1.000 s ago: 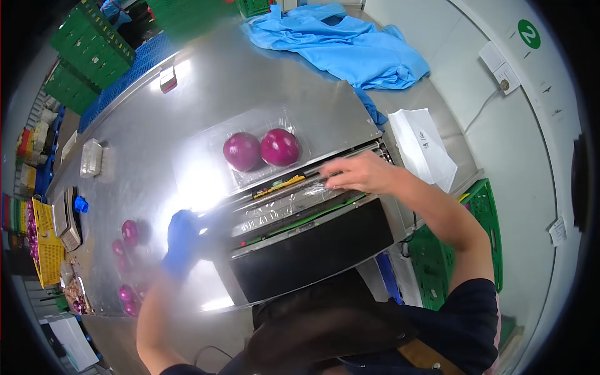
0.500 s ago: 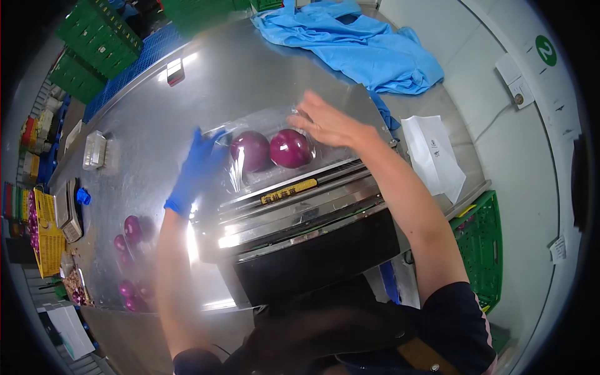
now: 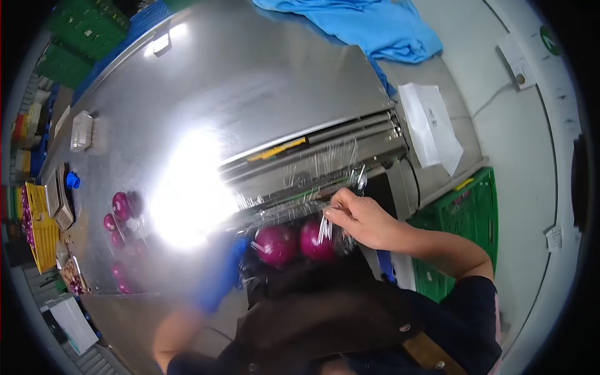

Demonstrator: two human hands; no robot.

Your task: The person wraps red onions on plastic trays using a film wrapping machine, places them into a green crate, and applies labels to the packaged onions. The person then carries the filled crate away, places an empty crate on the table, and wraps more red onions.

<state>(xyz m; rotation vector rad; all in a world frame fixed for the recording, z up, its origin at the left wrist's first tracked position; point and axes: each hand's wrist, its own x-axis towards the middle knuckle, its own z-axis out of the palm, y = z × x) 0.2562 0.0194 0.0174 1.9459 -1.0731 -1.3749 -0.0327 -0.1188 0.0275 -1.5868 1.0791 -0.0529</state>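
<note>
Two purple onions, a left one (image 3: 275,245) and a right one (image 3: 317,240), lie side by side in clear film close to my apron. My bare right hand (image 3: 356,215) pinches the film (image 3: 326,220) above the right onion. In a blue glove, my left hand (image 3: 225,269) is at the left side of the pack; it is blurred and its fingers cannot be made out. Clear film stretches over the metal wrapping machine (image 3: 375,147), just beyond the onions.
Several smaller purple onions (image 3: 122,205) are at the left of the steel table (image 3: 250,75), near a scale (image 3: 61,197) and a clear tray (image 3: 82,131). White paper (image 3: 430,125) and a green crate (image 3: 465,231) are at the right. Blue cloth (image 3: 375,28) lies at the back.
The two onions have moved from the table beyond the machine to its near side by my apron. Both hands came back with them, and film now stretches across the machine.
</note>
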